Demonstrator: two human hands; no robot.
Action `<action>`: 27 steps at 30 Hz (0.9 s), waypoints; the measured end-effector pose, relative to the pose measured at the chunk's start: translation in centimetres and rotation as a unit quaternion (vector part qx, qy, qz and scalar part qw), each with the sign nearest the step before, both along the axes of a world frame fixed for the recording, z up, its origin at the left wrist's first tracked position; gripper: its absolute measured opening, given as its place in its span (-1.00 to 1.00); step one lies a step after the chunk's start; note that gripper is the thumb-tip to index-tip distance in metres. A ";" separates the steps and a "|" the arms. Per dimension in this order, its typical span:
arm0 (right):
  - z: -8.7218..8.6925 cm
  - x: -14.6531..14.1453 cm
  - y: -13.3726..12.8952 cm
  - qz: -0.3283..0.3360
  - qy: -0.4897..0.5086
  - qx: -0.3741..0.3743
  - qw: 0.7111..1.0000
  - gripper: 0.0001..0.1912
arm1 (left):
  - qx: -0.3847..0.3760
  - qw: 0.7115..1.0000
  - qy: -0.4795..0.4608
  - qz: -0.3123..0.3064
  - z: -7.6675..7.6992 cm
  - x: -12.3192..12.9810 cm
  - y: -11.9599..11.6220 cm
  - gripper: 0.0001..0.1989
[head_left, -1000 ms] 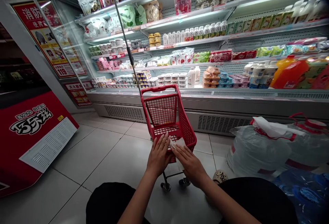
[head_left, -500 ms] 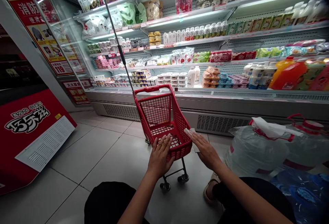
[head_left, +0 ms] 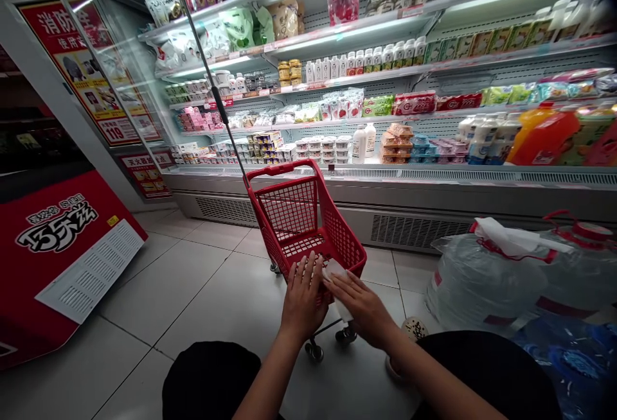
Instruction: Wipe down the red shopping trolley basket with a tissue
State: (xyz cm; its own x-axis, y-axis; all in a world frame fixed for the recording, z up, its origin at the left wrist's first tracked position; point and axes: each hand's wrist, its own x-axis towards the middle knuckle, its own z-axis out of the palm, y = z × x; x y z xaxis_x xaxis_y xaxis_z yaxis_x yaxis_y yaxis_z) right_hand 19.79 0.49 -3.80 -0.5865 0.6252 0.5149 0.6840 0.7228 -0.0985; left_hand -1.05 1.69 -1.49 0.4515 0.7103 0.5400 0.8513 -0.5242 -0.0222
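A small red plastic shopping cart (head_left: pixel 289 208) with a lattice basket and dark wheels stands before me, its basket tilted in view. My left hand (head_left: pixel 303 298) grips the near rim, fingers extended over the edge and thumb on the outside. Just to its right, my right hand (head_left: pixel 359 304) presses a white tissue (head_left: pixel 341 304) against the near rim, fingers together over it. Part of the tissue hangs below the hand. A thin dark pole (head_left: pixel 212 89) rises from the cart's far left corner. Both hands cover part of the near rim.
A refrigerated display (head_left: pixel 414 198) with stocked shelves runs along the back. Large wrapped water bottles (head_left: pixel 482 279) stand at the right, with white paper on a handle. A red freezer (head_left: pixel 72 266) is at the left. My knees (head_left: pixel 207 381) flank the pale tiled floor (head_left: pixel 159 291).
My right hand and the tissue have moved left and slightly down, from the cart's near right corner to beside my left hand. The left hand stays on the rim.
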 end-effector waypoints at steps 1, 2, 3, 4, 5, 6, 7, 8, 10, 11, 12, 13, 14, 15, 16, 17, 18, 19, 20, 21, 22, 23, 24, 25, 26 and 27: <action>0.1 1.5 0.5 0.007 -0.005 -0.001 1.000 0.18 | 0.000 1.000 0.009 -0.006 0.1 -0.2 -0.1 -0.10; 0.2 3.1 1.1 0.005 -0.005 -0.001 1.000 0.19 | -0.002 1.000 0.017 -0.010 0.2 -0.3 -0.2 -0.13; 0.3 4.8 1.8 -0.005 -0.002 0.000 1.000 0.19 | -0.005 1.000 0.024 -0.015 0.4 -0.4 -0.3 -0.15; 0.4 6.4 2.6 -0.018 0.001 0.000 1.000 0.18 | -0.009 0.999 0.029 -0.020 0.6 -0.4 -0.4 -0.17; 0.4 7.8 3.3 -0.030 0.004 -0.001 1.000 0.18 | -0.014 0.999 0.032 -0.026 0.8 -0.5 -0.5 -0.19; 0.5 8.9 4.2 -0.038 0.004 -0.005 0.999 0.17 | -0.019 0.999 0.035 -0.032 1.0 -0.4 -0.5 -0.20; 0.5 9.7 5.0 -0.041 0.002 -0.011 0.999 0.17 | -0.023 0.998 0.036 -0.037 1.2 -0.4 -0.6 -0.21; 0.6 10.1 5.9 -0.041 -0.002 -0.018 0.999 0.17 | -0.026 0.998 0.037 -0.042 1.3 -0.4 -0.6 -0.22; 0.8 10.1 7.8 -0.039 -0.007 -0.035 0.999 0.15 | -0.030 0.998 0.039 -0.048 1.4 -0.4 -0.7 -0.22; 0.9 9.8 8.9 -0.045 -0.005 -0.045 0.998 0.13 | -0.032 0.997 0.040 -0.049 1.5 -0.4 -0.7 -0.22; 1.0 9.3 9.9 -0.055 0.000 -0.054 0.997 0.10 | -0.033 0.997 0.041 -0.051 1.4 -0.4 -0.8 -0.22; 1.1 8.7 10.8 -0.069 0.008 -0.064 0.996 0.07 | -0.034 0.997 0.043 -0.052 1.4 -0.4 -0.8 -0.22; 1.1 8.2 11.7 -0.082 0.016 -0.074 0.994 0.02 | -0.035 0.997 0.044 -0.053 1.3 -0.5 -0.8 -0.22; 1.1 7.7 12.4 -0.092 0.023 -0.082 0.992 -0.02 | -0.035 0.997 0.045 -0.055 1.2 -0.5 -0.8 -0.22; 0.9 7.3 12.9 -0.099 0.028 -0.088 0.991 -0.07 | -0.034 0.997 0.044 -0.056 1.1 -0.5 -0.9 -0.22; 0.6 7.1 13.1 -0.101 0.033 -0.090 0.990 -0.10 | -0.031 0.997 0.043 -0.055 1.0 -0.5 -0.9 -0.22; 0.3 7.1 13.1 -0.100 0.039 -0.092 0.990 -0.14 | -0.029 0.997 0.041 -0.054 0.9 -0.5 -0.9 -0.22; 0.0 7.2 12.9 -0.100 0.051 -0.092 0.989 -0.18 | -0.027 0.997 0.040 -0.052 0.8 -0.4 -1.0 -0.22; -0.3 7.6 12.6 -0.105 0.072 -0.089 0.988 -0.22 | -0.026 0.998 0.039 -0.050 0.7 -0.4 -1.0 -0.23; -0.5 8.1 12.2 -0.119 0.103 -0.082 0.984 -0.25 | -0.026 0.998 0.038 -0.050 0.7 -0.3 -1.1 -0.24; -0.4 8.7 11.8 -0.141 0.139 -0.068 0.978 -0.28 | -0.028 0.998 0.037 -0.050 0.6 -0.2 -1.1 -0.24; 0.0 9.4 11.5 -0.167 0.172 -0.048 0.970 -0.29 | -0.029 0.998 0.036 -0.050 0.6 -0.1 -1.2 -0.25; 0.6 10.1 11.3 -0.195 0.194 -0.025 0.961 -0.28 | -0.030 0.998 0.036 -0.051 0.6 0.0 -1.2 -0.25; 1.3 10.6 11.3 -0.215 0.200 -0.003 0.956 -0.27 | -0.031 0.998 0.035 -0.050 0.6 0.2 -1.2 -0.25; 2.2 10.9 11.5 -0.223 0.190 0.013 0.956 -0.25 | -0.030 0.998 0.035 -0.049 0.6 0.3 -1.2 -0.25; 3.0 10.9 11.9 -0.219 0.170 0.018 0.961 -0.23 | -0.029 0.998 0.035 -0.047 0.7 0.4 -1.3 -0.24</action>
State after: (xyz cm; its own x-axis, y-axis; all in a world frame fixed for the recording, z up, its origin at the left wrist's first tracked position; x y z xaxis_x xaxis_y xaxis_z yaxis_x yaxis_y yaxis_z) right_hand 30.74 12.36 -0.84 -0.0661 0.7516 0.6563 0.8564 0.3803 -0.3492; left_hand -0.65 0.44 -0.84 0.5525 0.6920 0.4647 0.7958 -0.6038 -0.0470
